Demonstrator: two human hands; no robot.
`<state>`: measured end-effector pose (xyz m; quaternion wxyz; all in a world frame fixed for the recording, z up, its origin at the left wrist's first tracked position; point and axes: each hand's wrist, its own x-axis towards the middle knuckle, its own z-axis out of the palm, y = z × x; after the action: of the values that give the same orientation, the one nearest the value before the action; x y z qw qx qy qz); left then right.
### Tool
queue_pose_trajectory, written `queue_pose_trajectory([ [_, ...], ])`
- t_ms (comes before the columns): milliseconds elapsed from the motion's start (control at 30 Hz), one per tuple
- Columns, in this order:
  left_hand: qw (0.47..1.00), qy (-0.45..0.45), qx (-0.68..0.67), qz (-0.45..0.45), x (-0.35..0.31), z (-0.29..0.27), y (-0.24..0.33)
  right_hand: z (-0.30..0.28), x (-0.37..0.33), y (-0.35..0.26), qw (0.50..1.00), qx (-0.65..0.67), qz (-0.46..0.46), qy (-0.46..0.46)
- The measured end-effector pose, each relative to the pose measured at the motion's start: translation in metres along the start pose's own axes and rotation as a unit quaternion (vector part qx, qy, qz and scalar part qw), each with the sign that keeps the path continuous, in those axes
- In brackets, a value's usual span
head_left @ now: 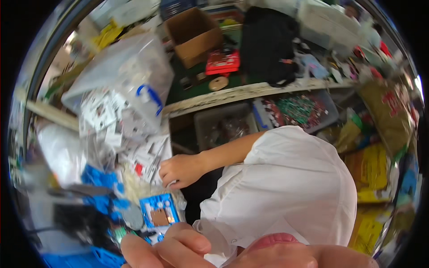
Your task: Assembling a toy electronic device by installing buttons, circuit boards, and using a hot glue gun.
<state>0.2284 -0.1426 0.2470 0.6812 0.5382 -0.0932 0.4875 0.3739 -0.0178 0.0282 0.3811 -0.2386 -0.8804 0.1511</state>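
My right hand [182, 170], at the end of a bare forearm from a white sleeve, rests at the edge of the cluttered worktop. Its fingers are curled in, with a small whitish bit showing at their tips. Beside it lie loose white printed cards [147, 156], one with a red patch. Just below that hand is a blue-and-white square packet [159, 210] with a brown piece on it. Very close to the camera, my left hand [172, 248] is raised at the lower edge, fingers bent together and partly cut off; whatever is between them is hidden.
A tilted translucent bin [147, 67] with a blue handle spills white cards on the left. Blue plastic film [100, 178] lies nearby. An open cardboard box [194, 35], red box [222, 62] and black cloth [268, 44] sit on the shelf. Below, a tub [330, 107] holds green-and-red pieces.
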Motion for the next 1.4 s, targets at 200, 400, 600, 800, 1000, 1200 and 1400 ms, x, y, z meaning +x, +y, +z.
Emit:
queue_pose_trajectory([
  [200, 0.999, -0.048, -0.017, -0.020, 0.007, 0.031, -0.014, -0.016, -0.017, -0.009, 0.999, -0.011, -0.018, 0.037],
  [400, 0.999, 0.019, 0.033, -0.038, 0.008, 0.060, -0.014, -0.013, -0.019, -0.014, 0.998, -0.016, -0.032, 0.043],
  [600, 0.962, 0.180, -0.158, -0.132, -0.009, 0.059, 0.015, -0.005, -0.020, -0.016, 1.000, -0.011, -0.025, 0.012],
  [800, 0.994, -0.088, 0.029, -0.057, 0.007, 0.027, -0.005, 0.002, -0.008, -0.020, 0.999, 0.008, -0.047, 0.014],
  [1000, 0.981, 0.169, 0.015, -0.091, 0.008, 0.083, 0.004, -0.004, -0.018, -0.018, 1.000, -0.004, -0.024, -0.004],
  [1200, 0.993, 0.014, 0.063, -0.102, -0.007, 0.045, 0.009, -0.001, -0.012, -0.020, 0.999, 0.001, -0.033, 0.000],
  [1400, 0.992, -0.068, 0.085, -0.058, 0.018, 0.055, -0.008, 0.003, -0.006, -0.022, 0.999, 0.015, -0.043, -0.018],
])
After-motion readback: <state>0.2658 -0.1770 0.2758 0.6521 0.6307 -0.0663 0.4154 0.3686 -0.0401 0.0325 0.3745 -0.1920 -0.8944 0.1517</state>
